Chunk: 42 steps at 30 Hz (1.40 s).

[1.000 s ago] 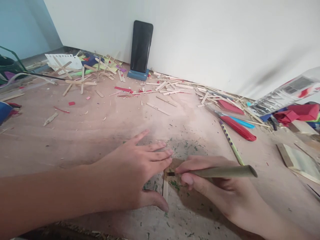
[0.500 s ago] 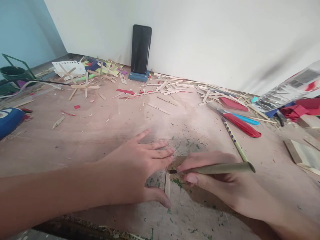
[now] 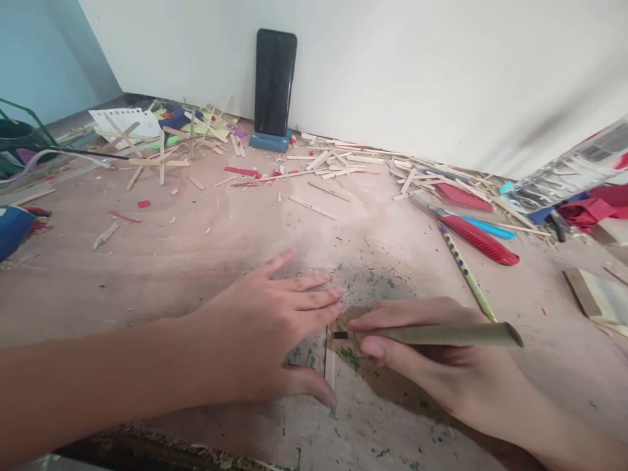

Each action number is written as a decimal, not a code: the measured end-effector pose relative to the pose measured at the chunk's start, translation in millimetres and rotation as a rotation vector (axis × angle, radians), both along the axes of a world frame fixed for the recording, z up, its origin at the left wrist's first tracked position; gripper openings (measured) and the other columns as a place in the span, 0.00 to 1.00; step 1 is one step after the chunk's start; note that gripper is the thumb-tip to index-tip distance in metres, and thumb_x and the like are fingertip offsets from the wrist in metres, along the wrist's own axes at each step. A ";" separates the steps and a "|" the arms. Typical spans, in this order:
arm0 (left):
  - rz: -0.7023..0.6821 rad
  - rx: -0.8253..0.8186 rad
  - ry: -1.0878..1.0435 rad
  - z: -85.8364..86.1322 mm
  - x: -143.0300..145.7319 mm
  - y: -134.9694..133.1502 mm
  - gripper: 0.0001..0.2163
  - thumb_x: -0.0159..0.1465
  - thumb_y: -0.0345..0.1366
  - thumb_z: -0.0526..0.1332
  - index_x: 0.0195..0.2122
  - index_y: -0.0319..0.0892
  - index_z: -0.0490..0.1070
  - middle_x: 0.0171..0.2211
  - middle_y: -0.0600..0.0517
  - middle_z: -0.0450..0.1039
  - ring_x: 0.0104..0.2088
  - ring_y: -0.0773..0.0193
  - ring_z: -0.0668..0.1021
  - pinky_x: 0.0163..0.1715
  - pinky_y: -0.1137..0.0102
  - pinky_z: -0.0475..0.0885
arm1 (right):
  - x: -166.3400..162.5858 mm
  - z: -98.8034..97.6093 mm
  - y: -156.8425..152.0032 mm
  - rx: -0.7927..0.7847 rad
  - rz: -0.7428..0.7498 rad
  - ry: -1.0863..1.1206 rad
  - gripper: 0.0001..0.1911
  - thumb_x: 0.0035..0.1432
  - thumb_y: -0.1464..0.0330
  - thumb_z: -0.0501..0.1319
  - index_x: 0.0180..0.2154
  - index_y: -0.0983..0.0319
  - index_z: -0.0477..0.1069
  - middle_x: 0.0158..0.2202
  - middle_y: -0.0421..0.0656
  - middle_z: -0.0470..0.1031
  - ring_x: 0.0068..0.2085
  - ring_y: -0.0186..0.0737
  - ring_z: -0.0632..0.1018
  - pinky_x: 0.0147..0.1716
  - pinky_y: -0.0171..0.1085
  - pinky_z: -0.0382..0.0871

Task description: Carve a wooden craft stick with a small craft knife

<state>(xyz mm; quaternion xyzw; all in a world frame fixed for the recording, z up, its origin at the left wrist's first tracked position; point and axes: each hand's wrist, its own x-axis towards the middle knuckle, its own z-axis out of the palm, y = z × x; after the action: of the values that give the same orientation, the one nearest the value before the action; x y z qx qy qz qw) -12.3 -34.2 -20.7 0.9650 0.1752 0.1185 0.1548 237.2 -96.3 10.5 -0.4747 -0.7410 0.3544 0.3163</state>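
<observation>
My left hand (image 3: 279, 320) lies palm down with its fingers spread, over a thin pale wooden strip (image 3: 330, 366). Its fingertips and thumb reach the strip's two ends, pressing it to the table. Closed in a pinch, my right hand (image 3: 436, 353) grips a carving tool with a tapered olive-brown handle (image 3: 451, 333). The tool's short dark blade (image 3: 339, 335) points left, at the strip's upper part beside my left fingers. Whether the blade touches the wood I cannot tell. Green shavings (image 3: 350, 356) lie around both hands.
A phone (image 3: 275, 82) stands upright on a blue holder (image 3: 271, 141) against the wall. Craft sticks (image 3: 338, 160) and paper scraps litter the back. To the right lie a red cutter (image 3: 481, 241), a dotted pencil (image 3: 466, 271) and a wooden block (image 3: 596, 294). The table's front edge is near.
The view has shifted slightly, so things at the back sit a bit higher. The tool's handle end has swung a little to the right and down; both hands keep nearly the same place.
</observation>
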 end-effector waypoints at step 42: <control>-0.125 0.271 0.081 32.7 -3.4 19.5 0.07 0.67 0.31 0.68 0.45 0.42 0.75 0.43 0.52 0.80 0.44 0.59 0.81 0.49 0.62 0.72 | 32.0 7.2 21.3 0.231 -0.170 -0.063 0.09 0.67 0.59 0.66 0.35 0.55 0.78 0.24 0.39 0.78 0.25 0.42 0.82 0.22 0.32 0.80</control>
<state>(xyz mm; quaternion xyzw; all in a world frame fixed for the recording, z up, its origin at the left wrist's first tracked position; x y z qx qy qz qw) -15.8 -14.7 12.0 0.9901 0.1031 0.0923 0.0230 269.2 -75.0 17.7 -0.5072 -0.7433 0.2237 0.3743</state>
